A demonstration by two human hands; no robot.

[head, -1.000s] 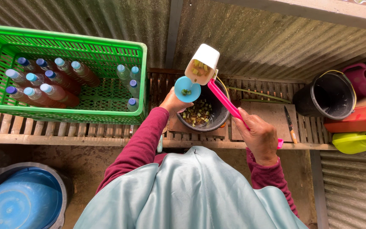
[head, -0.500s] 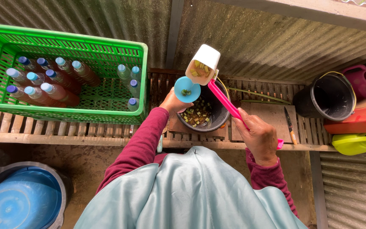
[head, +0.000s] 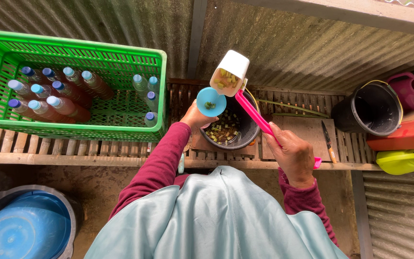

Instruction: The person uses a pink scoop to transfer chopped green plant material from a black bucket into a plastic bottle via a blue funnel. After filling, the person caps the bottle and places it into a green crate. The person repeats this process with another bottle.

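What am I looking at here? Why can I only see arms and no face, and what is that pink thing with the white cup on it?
The camera sits on a person's head and looks straight down, so you see only their arms and their pale blue apron. The right hand grips the pink handle of a scoop, a white cup tilted and full of chopped yellowish and green bits. The left hand holds a blue funnel just below the cup, and a few green bits lie inside it. Under both sits a black bowl with more of the chopped bits. All this rests on a slatted wooden bench. To the left is a green crate of blue-capped bottles. To the right are a black bucket and a knife. A blue tub sits on the ground.
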